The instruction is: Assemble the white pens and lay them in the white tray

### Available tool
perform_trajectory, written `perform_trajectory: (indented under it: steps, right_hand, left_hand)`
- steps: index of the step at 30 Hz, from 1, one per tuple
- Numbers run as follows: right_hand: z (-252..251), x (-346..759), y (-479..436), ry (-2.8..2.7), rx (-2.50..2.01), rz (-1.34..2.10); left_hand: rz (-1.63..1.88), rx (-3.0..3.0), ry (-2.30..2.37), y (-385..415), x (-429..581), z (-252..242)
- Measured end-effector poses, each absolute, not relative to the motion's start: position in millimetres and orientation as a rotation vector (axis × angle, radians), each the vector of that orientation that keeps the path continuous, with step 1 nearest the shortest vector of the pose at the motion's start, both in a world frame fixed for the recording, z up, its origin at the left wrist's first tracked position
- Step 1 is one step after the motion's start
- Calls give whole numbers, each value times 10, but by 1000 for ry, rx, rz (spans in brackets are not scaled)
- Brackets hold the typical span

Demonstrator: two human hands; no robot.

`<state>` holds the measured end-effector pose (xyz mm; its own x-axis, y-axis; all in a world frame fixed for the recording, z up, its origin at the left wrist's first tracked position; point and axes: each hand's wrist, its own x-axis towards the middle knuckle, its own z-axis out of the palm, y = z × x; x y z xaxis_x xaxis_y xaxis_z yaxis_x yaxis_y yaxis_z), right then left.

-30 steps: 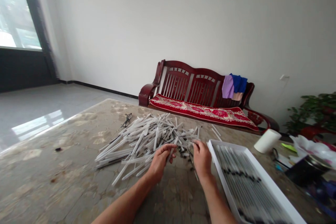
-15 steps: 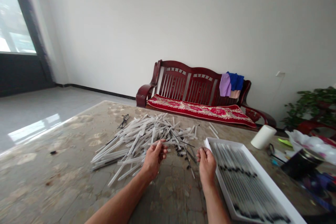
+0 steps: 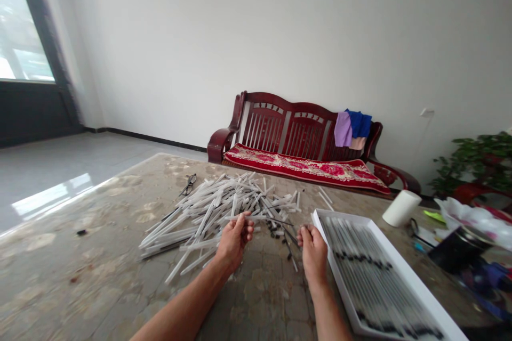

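Observation:
My left hand [image 3: 235, 238] is closed, pinching a pale plastic tube [image 3: 256, 217] between thumb and fingers above the table. A thin dark rod [image 3: 282, 221] sticks out of the tube's right end and points at my other hand. My right hand [image 3: 314, 250] is closed with its fingertips just beyond the rod's tip; whatever they pinch is too small to make out. Behind my left hand lies a loose heap of whitish tubes [image 3: 204, 205]. Small black pieces [image 3: 276, 233] lie between the hands. Right of my right hand stands a white box [image 3: 416, 272] holding rows of dark-ended tubes [image 3: 372, 282].
A patterned table [image 3: 112, 256] carries everything. Eyeglasses [image 3: 189, 184] lie behind the heap. At the right are a white roll [image 3: 401, 208], a black cylinder [image 3: 460, 248] and a plastic bag [image 3: 472, 213]. A red wooden bench [image 3: 288, 122] stands beyond the table.
My right hand has shifted slightly left, closer to the rod's tip. My left hand stays in place with the tube, and the rod's tip sits a little farther left.

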<state>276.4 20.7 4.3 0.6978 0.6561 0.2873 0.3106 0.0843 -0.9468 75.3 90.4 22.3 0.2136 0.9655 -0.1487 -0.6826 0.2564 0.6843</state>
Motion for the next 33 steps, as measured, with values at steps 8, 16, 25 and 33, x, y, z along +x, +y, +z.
perform_trajectory:
  steps: [8,16,25,33]
  right_hand:
    - [69,2752,171,-854,-1494,298]
    - [127,2693,170,-870,-1495,321]
    - [235,2492,125,-972,-1272,894]
    - [257,2479,139,-1007,-1197,1021]
  left_hand:
    - [1231,519,645,905,735,250]
    - [1161,619,648,869,772,223]
    - [907,751,638,694,842,206]
    - [874,643,600,628,857,219]
